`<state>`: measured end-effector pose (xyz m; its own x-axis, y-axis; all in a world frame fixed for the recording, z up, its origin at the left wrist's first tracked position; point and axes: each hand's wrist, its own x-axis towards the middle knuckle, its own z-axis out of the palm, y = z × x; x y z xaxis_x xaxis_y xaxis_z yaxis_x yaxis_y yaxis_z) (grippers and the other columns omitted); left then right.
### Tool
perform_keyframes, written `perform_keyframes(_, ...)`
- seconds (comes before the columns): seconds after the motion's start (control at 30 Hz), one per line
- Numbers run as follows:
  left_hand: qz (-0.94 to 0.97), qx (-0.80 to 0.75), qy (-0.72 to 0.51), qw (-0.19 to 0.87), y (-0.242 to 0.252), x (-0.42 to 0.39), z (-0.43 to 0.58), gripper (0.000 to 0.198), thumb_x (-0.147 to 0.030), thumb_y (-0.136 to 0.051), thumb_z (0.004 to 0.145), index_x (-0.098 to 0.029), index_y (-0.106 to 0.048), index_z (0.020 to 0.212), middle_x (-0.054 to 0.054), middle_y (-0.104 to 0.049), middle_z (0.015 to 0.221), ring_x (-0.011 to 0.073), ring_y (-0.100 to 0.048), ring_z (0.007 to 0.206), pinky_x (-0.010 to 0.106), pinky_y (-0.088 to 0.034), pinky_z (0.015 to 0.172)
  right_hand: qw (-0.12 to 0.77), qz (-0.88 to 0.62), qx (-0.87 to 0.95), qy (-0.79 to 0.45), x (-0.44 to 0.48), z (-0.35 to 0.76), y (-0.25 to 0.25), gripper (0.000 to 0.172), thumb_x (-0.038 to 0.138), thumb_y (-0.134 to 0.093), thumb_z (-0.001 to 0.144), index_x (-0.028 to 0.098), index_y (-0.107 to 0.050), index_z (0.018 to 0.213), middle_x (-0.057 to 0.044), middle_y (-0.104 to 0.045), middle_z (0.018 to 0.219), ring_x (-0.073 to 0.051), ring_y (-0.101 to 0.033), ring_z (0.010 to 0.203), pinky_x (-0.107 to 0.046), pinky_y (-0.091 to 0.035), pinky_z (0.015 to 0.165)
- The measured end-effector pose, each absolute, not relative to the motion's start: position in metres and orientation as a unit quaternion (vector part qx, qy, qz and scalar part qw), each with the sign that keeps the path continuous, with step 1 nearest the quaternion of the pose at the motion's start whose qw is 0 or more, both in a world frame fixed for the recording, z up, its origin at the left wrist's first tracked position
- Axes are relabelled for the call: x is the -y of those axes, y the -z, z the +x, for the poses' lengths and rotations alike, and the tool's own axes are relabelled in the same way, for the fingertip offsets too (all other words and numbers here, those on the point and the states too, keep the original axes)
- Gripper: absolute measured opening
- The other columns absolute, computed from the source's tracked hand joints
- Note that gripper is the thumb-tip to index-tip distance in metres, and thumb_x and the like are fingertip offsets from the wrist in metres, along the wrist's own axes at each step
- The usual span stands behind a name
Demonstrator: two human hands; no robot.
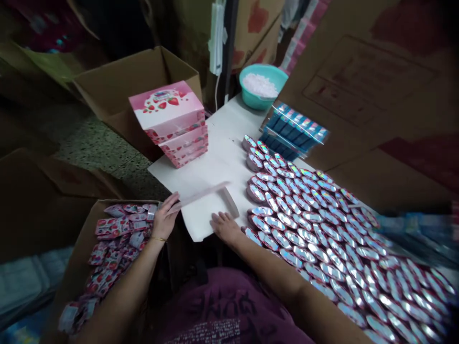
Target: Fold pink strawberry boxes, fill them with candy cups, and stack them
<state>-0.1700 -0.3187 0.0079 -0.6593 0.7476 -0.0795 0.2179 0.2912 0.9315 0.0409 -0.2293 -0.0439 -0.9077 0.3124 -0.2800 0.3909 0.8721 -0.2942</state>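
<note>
A small open carton (204, 215), white inside, lies at the table's near edge in front of me. My left hand (166, 219) is closed at its left end and grips the thin upright flap. My right hand (226, 229) lies on the carton's near right part, fingers extended and slightly apart. Rows of oval packs with shiny silver tops (308, 220) stand to the right of my right hand. Below my left hand, a cardboard box (81, 239) contains many small pink strawberry-print packets (113, 227).
Pink strawberry-print cartons (168, 107) are stacked on the far left of the white table (222, 129). Behind them stands an open brown box (125, 67). A turquoise basin (260, 98) holds white bits. Blue packs (292, 131) sit beside a large brown carton (373, 81) at right.
</note>
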Motion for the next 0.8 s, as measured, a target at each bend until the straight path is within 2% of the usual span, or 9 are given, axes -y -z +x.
perform_keyframes(0.03,0.344,-0.770,-0.472,0.256,-0.009,0.316,-0.171,0.042,-0.046,-0.055,0.072,-0.019,-0.062,0.104,0.008,-0.060,0.114,0.0232,-0.055,0.105,0.036,-0.042,0.094,0.116,0.186,-0.957,0.191,0.224,0.038,0.041,0.037,0.029,-0.046,0.085,0.023,-0.048,0.121,-0.007,-0.038,0.137,-0.023,-0.036,0.124,-0.043,-0.028,0.102)
perform_keyframes(0.1,0.348,-0.806,-0.422,0.225,-0.010,0.311,-0.174,0.036,-0.046,-0.052,0.072,-0.016,-0.068,0.084,0.006,-0.068,0.092,0.0222,-0.060,0.091,0.033,-0.046,0.088,0.085,0.183,-0.953,0.226,0.214,0.047,0.025,0.037,0.030,-0.044,0.086,0.022,-0.049,0.122,-0.008,-0.040,0.136,-0.020,-0.037,0.123,-0.039,-0.027,0.103)
perform_keyframes(0.17,0.307,-0.845,-0.394,0.191,-0.008,0.306,-0.182,0.038,-0.047,-0.052,0.071,-0.013,-0.066,0.072,0.005,-0.068,0.075,0.0220,-0.062,0.079,0.031,-0.049,0.076,0.014,0.239,-0.943,0.232,0.210,0.077,0.005,0.042,0.036,-0.038,0.089,0.019,-0.044,0.127,-0.010,-0.042,0.135,-0.017,-0.037,0.124,-0.036,-0.028,0.103)
perform_keyframes(0.23,0.280,-0.862,-0.383,0.179,-0.003,0.304,-0.192,0.039,-0.049,-0.052,0.070,-0.012,-0.064,0.066,0.004,-0.065,0.065,0.0208,-0.061,0.071,0.029,-0.050,0.068,-0.034,0.365,-0.914,0.175,0.217,0.120,-0.010,0.058,0.047,-0.038,0.087,0.013,-0.035,0.133,-0.015,-0.035,0.138,-0.022,-0.028,0.129,-0.041,-0.025,0.104)
perform_keyframes(0.3,0.282,-0.860,-0.386,0.179,0.002,0.303,-0.203,0.039,-0.049,-0.052,0.070,-0.012,-0.064,0.067,0.004,-0.065,0.064,0.0192,-0.061,0.069,0.028,-0.049,0.066,-0.003,0.437,-0.893,0.111,0.235,0.159,-0.013,0.079,0.060,-0.042,0.079,0.009,-0.026,0.137,-0.019,-0.024,0.143,-0.030,-0.016,0.133,-0.053,-0.017,0.104)
perform_keyframes(0.37,0.288,-0.856,-0.391,0.178,0.006,0.301,-0.211,0.038,-0.048,-0.051,0.070,-0.012,-0.064,0.069,0.004,-0.065,0.066,0.0181,-0.060,0.069,0.028,-0.049,0.068,0.050,0.456,-0.885,0.080,0.258,0.181,-0.005,0.088,0.065,-0.044,0.074,0.008,-0.023,0.138,-0.020,-0.019,0.144,-0.034,-0.010,0.133,-0.060,-0.011,0.102)
perform_keyframes(0.47,0.290,-0.854,-0.393,0.180,0.008,0.299,-0.217,0.037,-0.047,-0.053,0.069,-0.012,-0.064,0.070,0.004,-0.066,0.069,0.0180,-0.061,0.070,0.028,-0.049,0.068,0.087,0.463,-0.879,0.071,0.281,0.178,0.015,0.082,0.058,-0.045,0.078,0.010,-0.022,0.139,-0.018,-0.018,0.144,-0.032,-0.010,0.134,-0.060,-0.007,0.102)
perform_keyframes(0.6,0.297,-0.848,-0.397,0.187,0.012,0.296,-0.220,0.039,-0.049,-0.053,0.069,-0.013,-0.064,0.071,0.003,-0.066,0.070,0.0181,-0.061,0.071,0.026,-0.050,0.066,0.064,0.433,-0.895,0.081,0.277,0.148,0.029,0.077,0.050,-0.050,0.079,0.015,-0.019,0.140,-0.015,-0.020,0.145,-0.029,-0.013,0.134,-0.057,-0.008,0.104)
perform_keyframes(0.8,0.318,-0.835,-0.407,0.190,0.011,0.294,-0.226,0.035,-0.046,-0.053,0.069,-0.013,-0.064,0.071,0.003,-0.066,0.074,0.0176,-0.060,0.074,0.025,-0.049,0.067,0.036,0.357,-0.928,0.104,0.247,0.103,0.034,0.082,0.058,-0.049,0.076,0.017,-0.018,0.140,-0.013,-0.022,0.145,-0.032,-0.014,0.132,-0.058,-0.008,0.103)
